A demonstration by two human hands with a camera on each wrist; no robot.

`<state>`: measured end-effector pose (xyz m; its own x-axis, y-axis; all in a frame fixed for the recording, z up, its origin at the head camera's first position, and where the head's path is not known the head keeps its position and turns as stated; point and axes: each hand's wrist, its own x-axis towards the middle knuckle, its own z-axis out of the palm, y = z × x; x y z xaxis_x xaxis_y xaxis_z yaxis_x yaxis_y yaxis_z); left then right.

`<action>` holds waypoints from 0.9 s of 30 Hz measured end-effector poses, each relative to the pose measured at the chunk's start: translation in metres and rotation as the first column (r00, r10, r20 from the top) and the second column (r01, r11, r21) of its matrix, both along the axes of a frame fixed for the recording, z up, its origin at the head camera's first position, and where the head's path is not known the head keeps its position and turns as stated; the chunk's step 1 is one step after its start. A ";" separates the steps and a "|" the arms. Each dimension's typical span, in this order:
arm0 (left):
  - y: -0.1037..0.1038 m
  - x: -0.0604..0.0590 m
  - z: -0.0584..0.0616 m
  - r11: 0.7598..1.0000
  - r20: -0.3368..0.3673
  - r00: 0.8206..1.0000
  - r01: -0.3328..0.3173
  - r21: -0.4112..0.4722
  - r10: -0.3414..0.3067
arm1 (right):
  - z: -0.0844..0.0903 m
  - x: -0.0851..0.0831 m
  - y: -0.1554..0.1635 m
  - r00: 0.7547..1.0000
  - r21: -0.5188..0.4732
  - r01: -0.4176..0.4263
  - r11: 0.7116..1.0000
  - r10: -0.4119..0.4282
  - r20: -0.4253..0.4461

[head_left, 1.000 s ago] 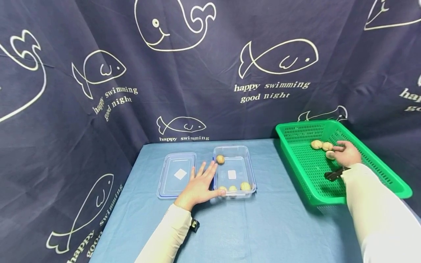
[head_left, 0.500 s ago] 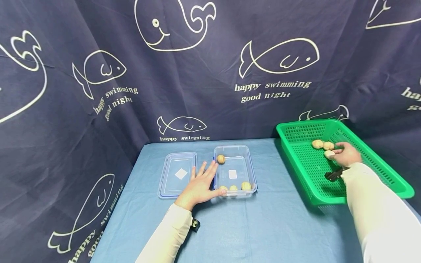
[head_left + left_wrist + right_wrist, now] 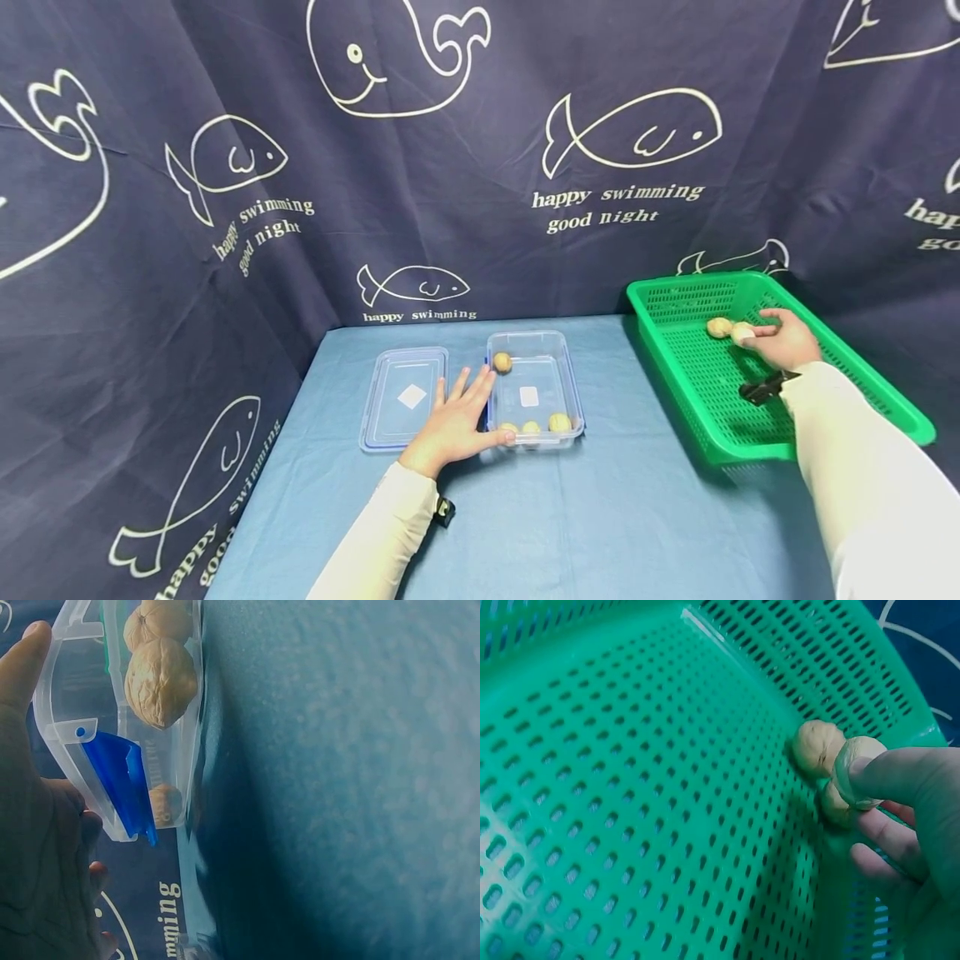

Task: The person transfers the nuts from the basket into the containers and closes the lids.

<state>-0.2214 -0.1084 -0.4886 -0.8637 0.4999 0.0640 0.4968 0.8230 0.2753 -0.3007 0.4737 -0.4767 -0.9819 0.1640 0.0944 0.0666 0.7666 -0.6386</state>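
R hand (image 3: 783,340) pinching walnut (image 3: 742,333) in green basket (image 3: 678,379), now lifted vs 0.5 s ago.
L hand (image 3: 453,425) unchanged, fingers spread flat between lid (image 3: 401,396) & clear box (image 3: 551,387).

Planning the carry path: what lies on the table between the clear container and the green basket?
Nothing: the head view shows only bare blue tablecloth between the clear container and the green basket.

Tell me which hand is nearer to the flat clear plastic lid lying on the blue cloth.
Left. The left hand rests between the flat clear plastic lid and the clear plastic box; the right hand is far off in the green basket, pinching a walnut.
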 end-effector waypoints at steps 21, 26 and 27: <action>-0.002 -0.001 0.000 1.000 -0.005 1.000 -0.003 0.006 0.003 | 0.039 0.002 -0.080 0.986 -0.420 -0.123 0.899 0.062 -0.155; 0.001 0.000 0.001 1.000 -0.010 1.000 0.004 -0.005 -0.004 | 0.046 0.002 -0.098 0.977 -0.463 -0.174 0.869 0.094 -0.190; 0.001 0.000 0.001 1.000 -0.013 1.000 0.006 -0.005 -0.006 | 0.048 0.003 -0.102 0.975 -0.460 -0.182 0.869 0.100 -0.197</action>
